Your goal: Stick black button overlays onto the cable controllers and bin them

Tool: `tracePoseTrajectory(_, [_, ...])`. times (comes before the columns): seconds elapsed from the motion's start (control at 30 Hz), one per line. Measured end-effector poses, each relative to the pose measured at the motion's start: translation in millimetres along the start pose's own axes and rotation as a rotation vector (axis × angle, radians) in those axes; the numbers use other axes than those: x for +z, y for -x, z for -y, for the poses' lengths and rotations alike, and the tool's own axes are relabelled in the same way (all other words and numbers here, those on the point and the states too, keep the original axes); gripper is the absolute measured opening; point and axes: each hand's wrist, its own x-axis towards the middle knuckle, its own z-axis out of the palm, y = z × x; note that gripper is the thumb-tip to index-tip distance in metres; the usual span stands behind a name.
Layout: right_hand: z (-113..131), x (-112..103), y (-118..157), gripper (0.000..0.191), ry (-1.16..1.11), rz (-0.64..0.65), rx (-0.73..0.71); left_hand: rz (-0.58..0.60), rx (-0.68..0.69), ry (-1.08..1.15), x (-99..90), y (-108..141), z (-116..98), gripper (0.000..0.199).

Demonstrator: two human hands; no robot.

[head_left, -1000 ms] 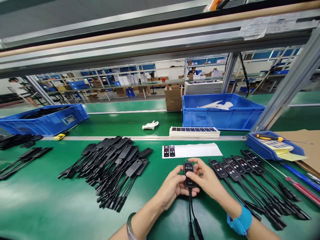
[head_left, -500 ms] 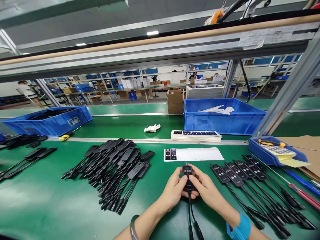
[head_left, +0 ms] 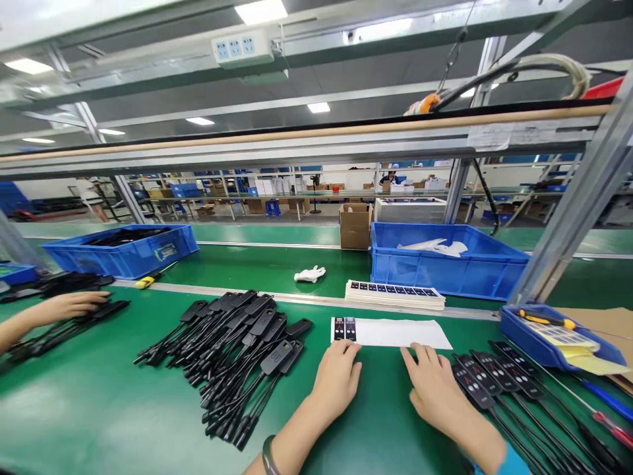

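My left hand [head_left: 337,377] reaches the lower left edge of a white label strip [head_left: 395,333], fingers stretched forward and thumb apart, holding nothing visible. Two black stickers with red and white marks [head_left: 345,328] remain at the strip's left end. At the strip's lower right edge is my right hand [head_left: 436,386], fingers spread and with nothing seen in them. Beside it, and partly hidden by it, lie several black corded controllers with labelled faces [head_left: 494,373]. Left of my left hand is a heap of black corded controllers [head_left: 247,349] without visible labels.
A stack of label sheets [head_left: 393,297] lies behind the strip, near a white glove [head_left: 310,274]. Blue bins [head_left: 445,267] stand farther back. A small blue tray [head_left: 558,343] holds a screwdriver [head_left: 546,320]. Another person's hand [head_left: 74,305] touches corded pieces at the left.
The corded controller that both hands held has left them. My hands have parted, the right one moving rightward to the strip. Another person's hand has appeared at the left; the camera has tilted up.
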Motion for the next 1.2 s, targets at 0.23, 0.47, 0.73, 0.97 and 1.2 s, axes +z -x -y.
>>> tracePoseTrajectory(0.23, [19, 18, -86, 0.038, -0.407, -0.05, -0.098, -0.054, -0.088, -0.364, -1.2, -8, 20, 0.057])
tracePoseTrajectory(0.47, [44, 44, -137, 0.02, -0.575, -0.2, -0.004, -0.015, -0.137, -0.503, -1.0, -10, 20, 0.076])
tracePoseTrajectory(0.73, [14, 6, -77, 0.037, -0.868, -0.326, 0.128, -0.166, -0.175, -0.633, -42.3, -20, 20, 0.061])
tracePoseTrajectory(0.97, [17, 7, -13, 0.035, -1.109, -0.267, 0.165, -0.404, -0.351, -0.675, -77.5, -24, 43, 0.015])
tracePoseTrajectory(1.2, [18, 8, -5, 0.03, -1.245, -0.259, 0.165, -0.606, -0.214, -0.528, -92.4, -10, 18, 0.039])
